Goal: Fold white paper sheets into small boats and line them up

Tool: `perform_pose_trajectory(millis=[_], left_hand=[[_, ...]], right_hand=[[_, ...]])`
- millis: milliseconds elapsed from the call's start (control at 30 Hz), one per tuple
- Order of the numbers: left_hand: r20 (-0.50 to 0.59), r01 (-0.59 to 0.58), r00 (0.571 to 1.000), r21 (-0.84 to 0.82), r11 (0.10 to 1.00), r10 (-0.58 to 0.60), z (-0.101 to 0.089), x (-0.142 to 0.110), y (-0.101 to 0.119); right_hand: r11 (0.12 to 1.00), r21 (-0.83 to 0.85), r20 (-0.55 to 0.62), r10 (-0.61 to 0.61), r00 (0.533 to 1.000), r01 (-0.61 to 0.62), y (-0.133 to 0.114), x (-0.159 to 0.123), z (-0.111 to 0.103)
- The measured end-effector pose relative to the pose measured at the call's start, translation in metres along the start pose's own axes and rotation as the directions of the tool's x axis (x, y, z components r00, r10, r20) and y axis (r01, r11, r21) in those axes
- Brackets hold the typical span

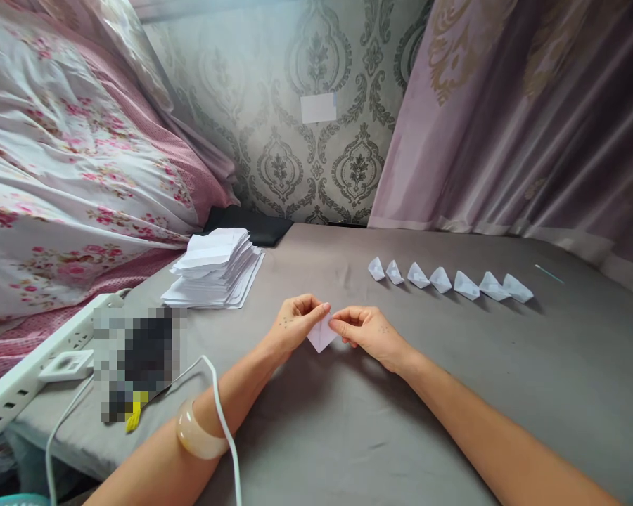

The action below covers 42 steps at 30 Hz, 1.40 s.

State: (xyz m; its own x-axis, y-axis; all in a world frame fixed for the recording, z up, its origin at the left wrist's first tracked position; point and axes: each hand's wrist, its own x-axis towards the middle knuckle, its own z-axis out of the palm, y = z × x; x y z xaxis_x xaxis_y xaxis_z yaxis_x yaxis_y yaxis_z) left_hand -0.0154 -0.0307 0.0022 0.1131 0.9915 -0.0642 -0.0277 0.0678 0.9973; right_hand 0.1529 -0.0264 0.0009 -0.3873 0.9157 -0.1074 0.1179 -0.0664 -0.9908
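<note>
Both hands, left (294,322) and right (369,330), pinched together on small folded white paper piece (321,335) above grey bed sheet (348,422), near 7 folded white paper boats (450,281).

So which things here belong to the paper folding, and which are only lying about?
Belonging to the folding:
left hand and right hand, both gripping the folded paper piece
stack of white paper
row of folded paper boats

Lying about:
power strip
white cable
floral bedding

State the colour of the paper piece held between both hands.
White paper piece, clearest in the head view.
</note>
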Motion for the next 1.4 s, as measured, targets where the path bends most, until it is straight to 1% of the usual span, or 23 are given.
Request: perform_pose_trajectory(millis=[67, 133, 200, 300, 400, 467, 533, 600, 633, 700, 767, 833, 900, 967, 1033, 1100, 1133, 1167, 1200, 1233, 1267, 1300, 1400], left_hand=[[0.017, 0.041, 0.999, -0.069, 0.997, -0.039, -0.001, 0.001, 0.000], [0.065, 0.105, 0.993, -0.168, 0.980, -0.095, -0.002, 0.002, 0.001], [0.111, 0.151, 0.985, -0.229, 0.962, -0.128, -0.003, 0.003, 0.002], [0.101, 0.135, 0.988, -0.198, 0.971, -0.117, -0.003, 0.002, 0.002], [0.039, 0.073, 0.997, -0.104, 0.992, -0.070, -0.001, 0.002, 0.001], [0.002, 0.015, 1.000, -0.023, 1.000, -0.015, 0.000, 0.002, -0.001], [-0.005, -0.068, 0.998, 0.096, 0.993, 0.069, -0.001, 0.002, -0.003], [0.007, -0.177, 0.983, 0.275, 0.945, 0.182, -0.003, 0.003, -0.005], [0.016, -0.238, 0.968, 0.378, 0.895, 0.251, -0.004, 0.004, -0.007], [0.050, -0.347, 0.920, 0.562, 0.751, 0.388, -0.006, 0.005, -0.011], [0.119, -0.441, 0.857, 0.673, 0.594, 0.501, -0.009, 0.007, -0.015], [0.211, -0.519, 0.789, 0.731, 0.442, 0.577, -0.013, 0.009, -0.018], [0.303, -0.560, 0.728, 0.780, 0.278, 0.615, -0.016, 0.009, -0.018], [0.400, -0.563, 0.694, 0.820, 0.105, 0.598, -0.017, 0.009, -0.015], [0.497, -0.555, 0.687, 0.830, -0.058, 0.531, -0.017, 0.007, -0.011], [0.577, -0.572, 0.691, 0.805, -0.159, 0.435, -0.015, 0.006, -0.008], [0.606, -0.591, 0.697, 0.788, -0.171, 0.383, -0.015, 0.005, -0.007], [0.621, -0.610, 0.709, 0.778, -0.150, 0.335, -0.015, 0.004, -0.007], [0.621, -0.624, 0.725, 0.775, -0.096, 0.298, -0.015, 0.004, -0.008], [0.607, -0.626, 0.747, 0.780, -0.020, 0.271, -0.015, 0.004, -0.010], [0.585, -0.617, 0.771, 0.784, 0.067, 0.254, -0.016, 0.004, -0.012], [0.555, -0.597, 0.795, 0.787, 0.155, 0.244, -0.018, 0.004, -0.014], [0.437, -0.499, 0.866, 0.782, 0.374, 0.243, -0.019, 0.005, -0.018]], right_hand=[[0.999, 0.054, -0.010, 0.007, 1.000, -0.007, 0.000, 0.002, -0.002], [0.988, 0.155, -0.061, 0.016, 0.998, -0.006, 0.001, 0.006, -0.005], [0.965, 0.262, -0.120, 0.056, 0.991, -0.023, 0.005, 0.009, -0.008], [0.926, 0.374, -0.157, 0.113, 0.981, -0.047, 0.009, 0.011, -0.009], [0.920, 0.390, -0.152, 0.106, 0.983, -0.039, 0.012, 0.011, -0.008], [0.943, 0.330, -0.130, 0.092, 0.987, -0.045, 0.012, 0.011, -0.007], [0.982, 0.186, -0.132, 0.032, 0.991, -0.007, 0.012, 0.011, -0.009], [0.995, -0.024, -0.186, -0.099, 0.977, 0.097, 0.010, 0.011, -0.012], [0.977, -0.138, -0.223, -0.191, 0.956, 0.163, 0.009, 0.011, -0.014], [0.889, -0.361, -0.246, -0.382, 0.891, 0.282, 0.008, 0.011, -0.017], [0.750, -0.553, -0.167, -0.526, 0.834, 0.362, 0.008, 0.009, -0.020], [0.588, -0.701, -0.043, -0.599, 0.800, 0.403, 0.009, 0.008, -0.023], [0.406, -0.818, 0.060, -0.644, 0.763, 0.408, 0.012, 0.006, -0.025], [0.199, -0.901, 0.154, -0.683, 0.714, 0.385, 0.015, 0.006, -0.027], [0.014, -0.937, 0.240, -0.698, 0.675, 0.348, 0.018, 0.007, -0.027], [-0.100, -0.942, 0.301, -0.675, 0.674, 0.321, 0.021, 0.007, -0.025], [-0.126, -0.940, 0.319, -0.649, 0.691, 0.316, 0.022, 0.007, -0.024], [-0.128, -0.941, 0.322, -0.616, 0.719, 0.313, 0.023, 0.006, -0.023], [-0.107, -0.944, 0.315, -0.577, 0.754, 0.313, 0.024, 0.004, -0.022], [-0.062, -0.947, 0.299, -0.533, 0.791, 0.316, 0.024, 0.003, -0.022], [0.007, -0.948, 0.275, -0.489, 0.828, 0.319, 0.024, 0.001, -0.022], [0.097, -0.943, 0.244, -0.446, 0.861, 0.317, 0.023, 0.000, -0.022], [0.421, -0.865, 0.131, -0.336, 0.933, 0.273, 0.021, -0.001, -0.026]])
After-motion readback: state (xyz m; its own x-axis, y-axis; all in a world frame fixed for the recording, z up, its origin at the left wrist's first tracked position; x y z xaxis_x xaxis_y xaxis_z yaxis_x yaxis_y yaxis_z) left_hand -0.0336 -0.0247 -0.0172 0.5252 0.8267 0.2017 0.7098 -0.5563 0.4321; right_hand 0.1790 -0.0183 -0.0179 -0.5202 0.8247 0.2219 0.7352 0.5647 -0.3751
